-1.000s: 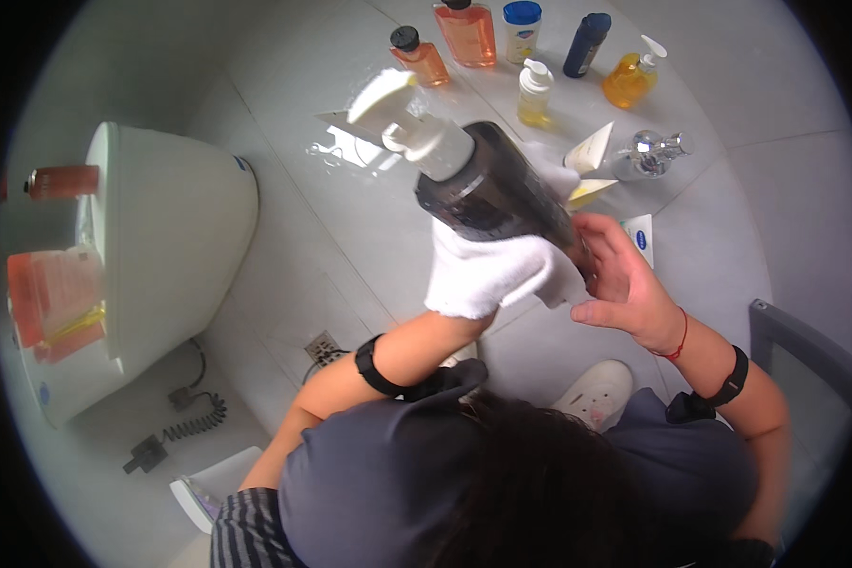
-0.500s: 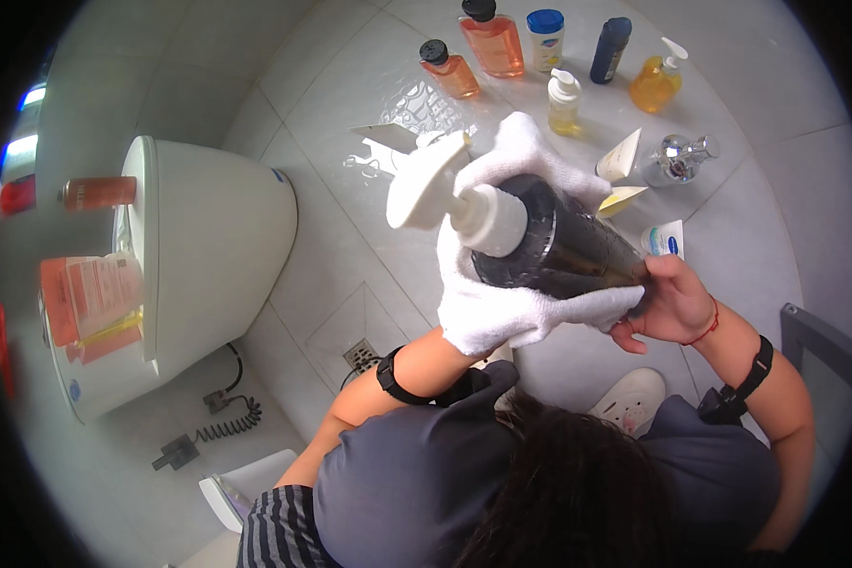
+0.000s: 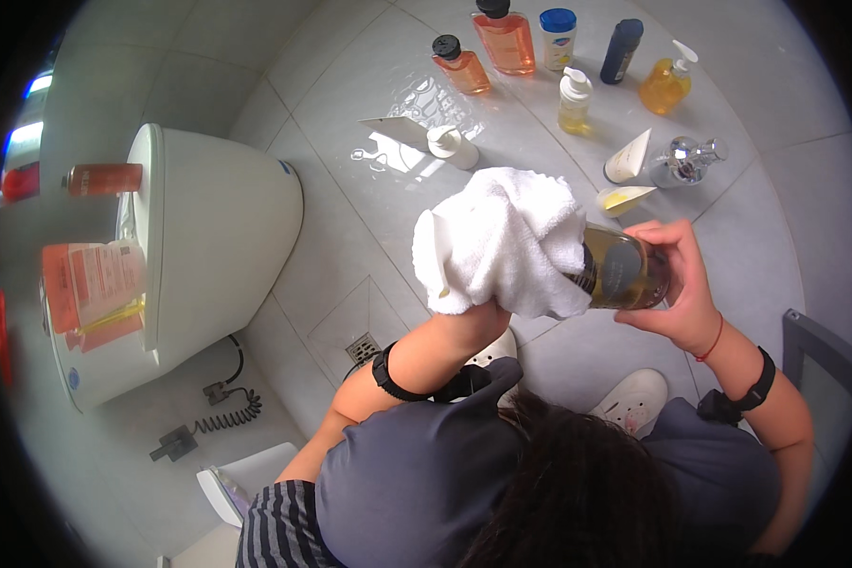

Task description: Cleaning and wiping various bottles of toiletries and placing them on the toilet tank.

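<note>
My right hand (image 3: 680,289) grips the base of a dark amber pump bottle (image 3: 623,275) held on its side above the tiled floor. My left hand is almost hidden inside a white cloth (image 3: 506,241), which is wrapped over the bottle's upper half and pump head. Only part of the white pump (image 3: 433,256) shows at the cloth's left edge.
A white toilet (image 3: 208,246) stands at the left. On the floor tiles ahead stand several bottles: orange ones (image 3: 502,38), a dark blue one (image 3: 621,49), a yellow pump bottle (image 3: 665,83), a white tube (image 3: 426,137) and a chrome fitting (image 3: 686,159). A floor drain (image 3: 363,349) lies near my knees.
The bottle has been turned so its base faces me more. The cloth has slid up over the pump end, covering what was bare before.
</note>
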Demonstrator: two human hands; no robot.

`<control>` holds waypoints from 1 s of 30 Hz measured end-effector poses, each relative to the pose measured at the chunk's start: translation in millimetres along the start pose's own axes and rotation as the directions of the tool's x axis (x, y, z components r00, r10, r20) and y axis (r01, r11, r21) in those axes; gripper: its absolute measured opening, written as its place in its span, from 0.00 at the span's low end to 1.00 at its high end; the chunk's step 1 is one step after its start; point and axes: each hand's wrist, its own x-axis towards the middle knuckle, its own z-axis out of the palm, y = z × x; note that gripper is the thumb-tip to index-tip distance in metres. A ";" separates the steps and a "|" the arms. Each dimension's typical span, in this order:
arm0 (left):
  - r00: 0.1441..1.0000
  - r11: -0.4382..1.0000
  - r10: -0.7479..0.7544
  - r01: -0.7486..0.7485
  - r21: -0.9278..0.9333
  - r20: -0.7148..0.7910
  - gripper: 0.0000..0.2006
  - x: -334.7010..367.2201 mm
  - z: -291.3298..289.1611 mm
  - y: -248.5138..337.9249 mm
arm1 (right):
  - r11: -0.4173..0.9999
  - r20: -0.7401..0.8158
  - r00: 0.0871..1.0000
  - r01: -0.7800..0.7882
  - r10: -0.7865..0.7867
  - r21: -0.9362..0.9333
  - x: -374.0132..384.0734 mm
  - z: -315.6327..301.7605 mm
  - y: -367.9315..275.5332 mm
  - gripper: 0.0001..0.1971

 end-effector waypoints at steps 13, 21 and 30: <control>0.911 0.483 -0.358 -0.009 -0.876 -0.207 0.18 9.7 3.9 10.2 | 0.547 0.470 0.731 -0.682 0.494 0.486 -3.4 -5.3 -11.2 0.31; 0.877 0.954 0.245 -0.295 -0.060 -0.413 0.08 29.9 -16.4 -13.2 | 0.663 0.293 0.767 -0.641 0.571 0.387 -0.8 -13.6 -24.6 0.28; 0.947 0.596 -0.153 -0.139 -0.791 -0.282 0.14 32.8 -1.1 -0.4 | 0.583 0.309 0.732 -0.674 0.607 0.453 0.0 -18.3 -18.7 0.30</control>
